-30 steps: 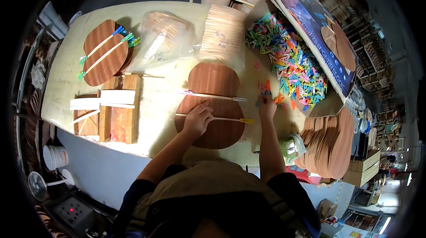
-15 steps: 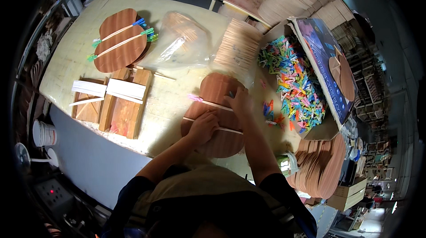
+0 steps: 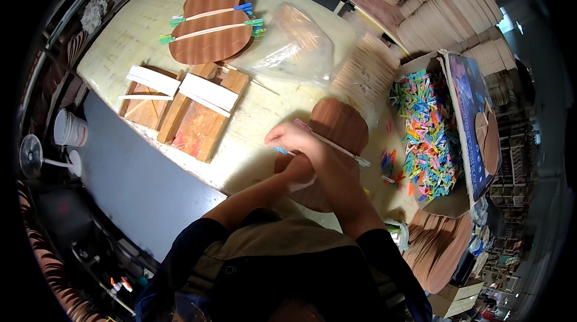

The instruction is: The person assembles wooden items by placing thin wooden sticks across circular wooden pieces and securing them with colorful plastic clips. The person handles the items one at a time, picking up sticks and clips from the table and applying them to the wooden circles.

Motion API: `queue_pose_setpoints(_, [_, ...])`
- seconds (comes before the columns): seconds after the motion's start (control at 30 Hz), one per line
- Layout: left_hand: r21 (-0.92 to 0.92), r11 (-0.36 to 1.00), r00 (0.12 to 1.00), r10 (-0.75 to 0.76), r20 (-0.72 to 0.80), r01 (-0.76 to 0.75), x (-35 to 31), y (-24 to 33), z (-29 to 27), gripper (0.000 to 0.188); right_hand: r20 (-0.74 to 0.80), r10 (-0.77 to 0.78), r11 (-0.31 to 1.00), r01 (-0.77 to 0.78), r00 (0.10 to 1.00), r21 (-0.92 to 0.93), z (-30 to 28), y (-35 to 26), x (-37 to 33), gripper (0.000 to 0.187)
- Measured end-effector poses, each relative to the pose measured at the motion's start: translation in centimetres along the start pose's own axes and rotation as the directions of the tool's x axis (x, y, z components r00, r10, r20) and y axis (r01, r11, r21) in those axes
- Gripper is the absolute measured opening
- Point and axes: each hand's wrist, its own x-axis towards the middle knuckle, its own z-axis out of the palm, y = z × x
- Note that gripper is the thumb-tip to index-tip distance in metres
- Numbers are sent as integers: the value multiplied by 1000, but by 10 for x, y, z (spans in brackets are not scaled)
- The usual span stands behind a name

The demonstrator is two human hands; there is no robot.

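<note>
Near the table's front edge, brown wooden fan blank [image 3: 336, 133] lies flat, thin stick [image 3: 333, 143] across it. Right hand [image 3: 288, 137] pinches a blue clip [image 3: 281, 150] at the blank's left rim; left hand [image 3: 300, 172] presses flat on it. Best to keep that pressure so the stick stays aligned while clipping. Clip box [image 3: 430, 130] sits right.

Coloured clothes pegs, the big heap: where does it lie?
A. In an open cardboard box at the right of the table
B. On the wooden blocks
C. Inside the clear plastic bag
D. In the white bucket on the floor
A: the coloured pegs fill the open cardboard box at the table's right.
</note>
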Motion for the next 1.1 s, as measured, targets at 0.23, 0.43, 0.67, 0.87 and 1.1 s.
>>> queue_pose_setpoints(0.23, [543,783,953,236,192,-304,5,19,-18,17,-392,-653,749,475,649,-462,-31,-13,-111,43])
queue_pose_setpoints(0.43, [456,888,968,163,-193,-58,-52,37,-47,31,-852,-464,803,-522,-242,-289,-57,100,-410,38])
queue_pose_setpoints(0.67, [-567,697,764,-622,-173,439,-103,10,-36,32,-434,768,389,-196,-470,900,80,329,-671,97])
queue_pose_setpoints(0.87, [-721,527,736,-676,-36,449,-112,28,-73,19,-461,815,457,-99,-353,884,149,434,-688,72])
queue_pose_setpoints(1.1, [-455,884,686,-266,-678,-107,-43,48,-226,17,-450,794,341,-313,-408,886,135,418,-678,65])
